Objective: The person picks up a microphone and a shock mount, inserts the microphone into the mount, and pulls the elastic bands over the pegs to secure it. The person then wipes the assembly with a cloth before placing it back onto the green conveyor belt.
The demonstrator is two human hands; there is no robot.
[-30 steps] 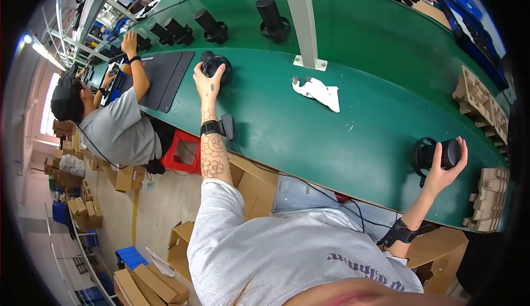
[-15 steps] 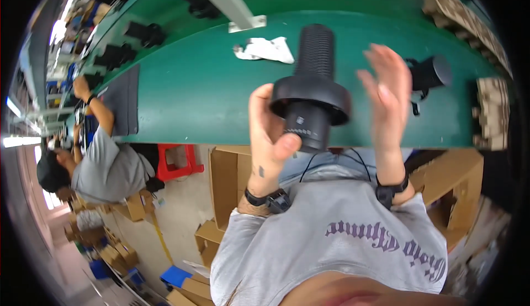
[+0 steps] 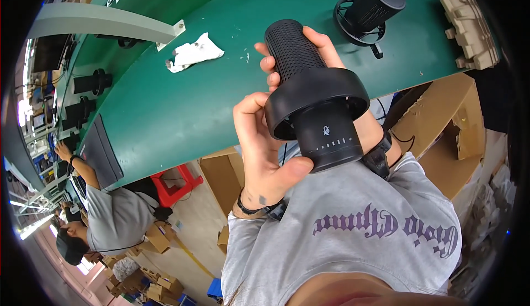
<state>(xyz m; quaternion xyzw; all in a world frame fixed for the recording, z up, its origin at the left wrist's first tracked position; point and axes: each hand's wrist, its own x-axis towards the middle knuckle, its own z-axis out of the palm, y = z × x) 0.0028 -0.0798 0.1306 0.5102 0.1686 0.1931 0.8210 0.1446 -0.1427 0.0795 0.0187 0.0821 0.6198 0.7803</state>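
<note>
Head view: both hands hold one black cylindrical device [image 3: 314, 93] close under the camera, above the near edge of the green table [image 3: 182, 90]. The left hand [image 3: 264, 151] is closed on it, thumb pressed against the smooth lower barrel and fingers curled at the wide collar. The right hand [image 3: 323, 49] sits behind the perforated upper section; its fingertips show at the left of the mesh, so it grips from the back. Its palm and most of its wrist are hidden by the device, and a dark wristband shows below the collar.

The device's long axis runs from the upper left of the picture to the lower right. The mesh end points away toward the table; the smooth end, with small pale markings, points back at the person's chest. The far side of the collar is not visible.

On the table beyond, a second black device [image 3: 367, 8] of the same kind stands in a ring base. A crumpled white cloth [image 3: 193, 53] lies to the left, near a grey bracket post [image 3: 105, 25]. Stacked cardboard trays [image 3: 469, 27] sit at the right edge; open cardboard boxes [image 3: 441, 118] stand below the table. At far left a co-worker [image 3: 107, 217] in a grey shirt reaches onto the table beside a dark mat [image 3: 102, 154]; further black devices there are too small to make out.
</note>
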